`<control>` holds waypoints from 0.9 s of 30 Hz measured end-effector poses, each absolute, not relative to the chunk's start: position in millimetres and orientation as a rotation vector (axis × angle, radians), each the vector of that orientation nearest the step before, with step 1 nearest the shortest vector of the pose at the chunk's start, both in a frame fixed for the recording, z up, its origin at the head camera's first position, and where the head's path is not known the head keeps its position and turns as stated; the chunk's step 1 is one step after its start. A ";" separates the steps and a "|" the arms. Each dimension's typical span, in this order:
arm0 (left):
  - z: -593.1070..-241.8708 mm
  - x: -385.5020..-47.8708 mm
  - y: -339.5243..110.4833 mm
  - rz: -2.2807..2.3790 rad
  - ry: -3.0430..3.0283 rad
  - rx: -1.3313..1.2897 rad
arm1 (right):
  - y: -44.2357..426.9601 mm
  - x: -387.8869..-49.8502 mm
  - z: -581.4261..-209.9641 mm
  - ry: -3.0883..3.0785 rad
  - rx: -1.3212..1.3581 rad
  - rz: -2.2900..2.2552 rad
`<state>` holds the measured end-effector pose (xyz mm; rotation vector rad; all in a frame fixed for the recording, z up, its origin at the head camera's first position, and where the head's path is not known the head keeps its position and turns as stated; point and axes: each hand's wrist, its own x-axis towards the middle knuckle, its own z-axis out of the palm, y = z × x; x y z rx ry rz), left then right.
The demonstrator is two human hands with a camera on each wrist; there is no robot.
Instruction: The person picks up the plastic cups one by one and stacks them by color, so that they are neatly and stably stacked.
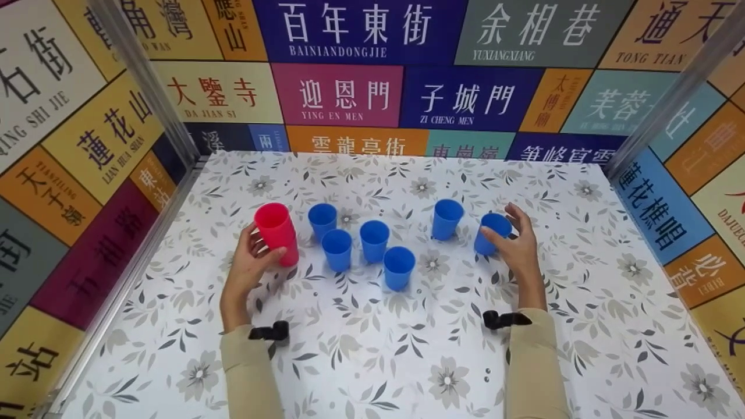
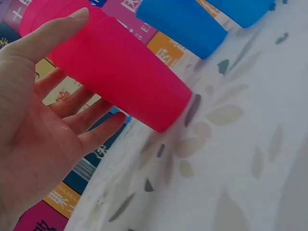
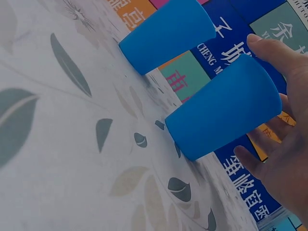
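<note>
Stacked red cups (image 1: 276,227) stand at the left of the group. My left hand (image 1: 249,262) is round their left side, thumb across the front. In the left wrist view the thumb of the left hand (image 2: 43,110) lies over the red cup (image 2: 130,72), fingers behind it. A blue cup (image 1: 492,235) stands upright at the right, with my right hand (image 1: 521,250) beside it. The right wrist view shows the right hand (image 3: 284,144) with thumb and fingers spread around that blue cup (image 3: 226,108), a gap between palm and cup.
Another blue cup (image 1: 447,221) stands left of the right hand's cup. Several more are grouped in the middle, the nearest blue cup (image 1: 398,270) toward the front. The flowered tabletop (image 1: 372,349) is bounded by sign-patterned walls (image 1: 337,93) behind and at both sides.
</note>
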<state>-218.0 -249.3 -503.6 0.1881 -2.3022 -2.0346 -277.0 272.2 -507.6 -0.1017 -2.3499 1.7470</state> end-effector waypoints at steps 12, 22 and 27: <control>-481.6 -207.0 -254.6 -1.975 -2.133 0.116 | 271.7 -277.7 -509.6 -2.439 -0.172 1.721; -447.8 -203.0 -235.9 -1.889 -1.813 0.016 | 270.9 -277.9 -509.0 -2.440 -0.191 1.708; -434.8 -200.4 -222.8 -1.839 -1.672 -0.020 | 269.5 -277.3 -508.7 -2.463 -0.202 1.723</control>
